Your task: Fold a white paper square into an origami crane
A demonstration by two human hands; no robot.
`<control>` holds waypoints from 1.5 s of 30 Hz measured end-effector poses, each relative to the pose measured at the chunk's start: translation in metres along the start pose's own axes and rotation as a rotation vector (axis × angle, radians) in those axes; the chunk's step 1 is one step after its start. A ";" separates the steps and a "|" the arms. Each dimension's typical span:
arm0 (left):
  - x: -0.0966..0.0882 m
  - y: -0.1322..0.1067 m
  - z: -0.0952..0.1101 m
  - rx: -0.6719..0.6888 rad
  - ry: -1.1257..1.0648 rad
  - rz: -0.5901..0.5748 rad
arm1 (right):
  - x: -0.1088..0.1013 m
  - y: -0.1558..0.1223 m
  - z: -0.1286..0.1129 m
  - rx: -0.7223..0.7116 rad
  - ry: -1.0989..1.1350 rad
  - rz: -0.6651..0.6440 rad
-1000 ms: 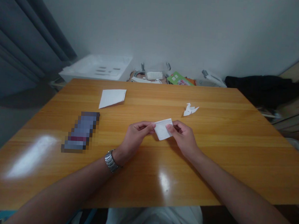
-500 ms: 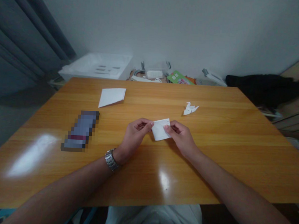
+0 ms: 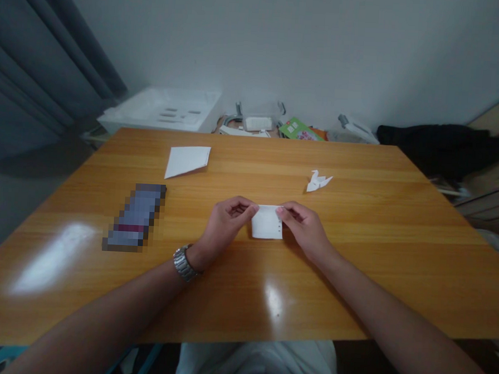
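A small white folded paper (image 3: 266, 223) is held over the wooden table (image 3: 352, 293), its top edge level and a column of small dark marks along its right side. My left hand (image 3: 227, 219), with a metal watch on the wrist, pinches the paper's upper left corner between thumb and fingers. At the upper right corner my right hand (image 3: 306, 228) pinches it the same way. Farther back on the right stands a white origami crane (image 3: 318, 181). A larger folded white sheet (image 3: 187, 161) lies toward the back left.
A blurred-out phone-like object (image 3: 136, 217) lies on the table's left side. Behind the table's far edge are a white foam tray (image 3: 161, 107), a green booklet (image 3: 299, 129) and a dark cloth (image 3: 440, 142). A grey curtain (image 3: 42, 59) hangs at the left.
The small paper has turned from a tilt to level, and a face with dark marks now shows. My right fingers have shifted to its upper right corner. Other things stay put.
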State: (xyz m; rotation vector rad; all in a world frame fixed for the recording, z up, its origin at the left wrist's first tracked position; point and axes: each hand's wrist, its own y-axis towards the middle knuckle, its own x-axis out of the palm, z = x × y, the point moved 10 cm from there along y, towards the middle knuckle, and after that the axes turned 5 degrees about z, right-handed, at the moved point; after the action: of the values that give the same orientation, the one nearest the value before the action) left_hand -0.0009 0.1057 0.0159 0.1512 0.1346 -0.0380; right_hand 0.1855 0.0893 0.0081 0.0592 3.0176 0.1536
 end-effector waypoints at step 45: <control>-0.001 -0.001 0.012 0.075 0.054 -0.003 | 0.011 -0.006 0.000 -0.008 -0.093 -0.141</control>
State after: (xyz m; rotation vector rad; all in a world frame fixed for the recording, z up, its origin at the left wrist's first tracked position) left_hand -0.0004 0.1028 0.0278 0.2275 0.1871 -0.0424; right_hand 0.1745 0.0842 0.0064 -0.1434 2.9150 0.1456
